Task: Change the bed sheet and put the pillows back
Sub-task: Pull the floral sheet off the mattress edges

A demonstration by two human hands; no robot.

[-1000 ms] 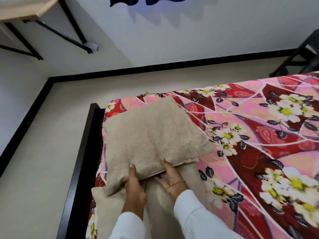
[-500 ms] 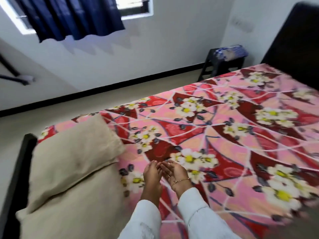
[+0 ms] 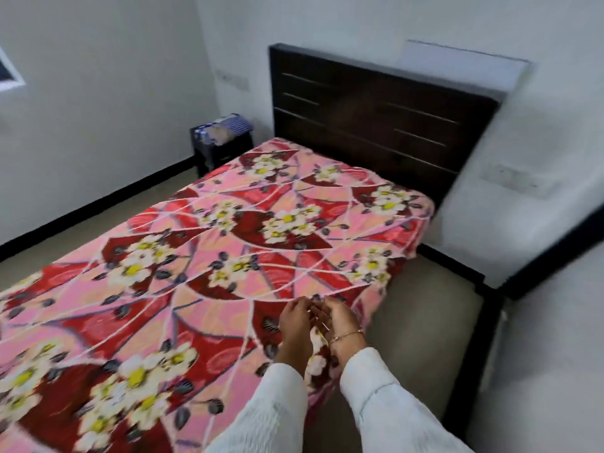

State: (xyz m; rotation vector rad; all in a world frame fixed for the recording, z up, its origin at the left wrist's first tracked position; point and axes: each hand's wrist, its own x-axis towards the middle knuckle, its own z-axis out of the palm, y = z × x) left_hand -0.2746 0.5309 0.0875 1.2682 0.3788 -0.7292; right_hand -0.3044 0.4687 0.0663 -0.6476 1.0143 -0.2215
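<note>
Head view, and the pink-and-red bed sheet with white and yellow flowers (image 3: 228, 256) is spread flat over the whole mattress, reaching up to the dark wooden headboard (image 3: 376, 125) and falling over the near right edge, where the picture is a little blurred. Both hands hover together just above that edge: the left hand (image 3: 295, 323) and the right hand (image 3: 336, 318), which wears a thin gold bracelet (image 3: 346, 335), have their fingers loosely bent and facing each other, holding nothing that I can make out. White sleeves (image 3: 376, 387) cover both arms. Half a second ago the beige pillows lay in view at the left, and the hands sat over the middle of the sheet; now the view has swung to the head of the bed and the pillows are out of sight. Beside the bed runs a beige floor (image 3: 418, 328), white walls (image 3: 114, 109) stand around, and a small dark stool with blue-striped cloth (image 3: 222, 135) stands in the far corner.
</note>
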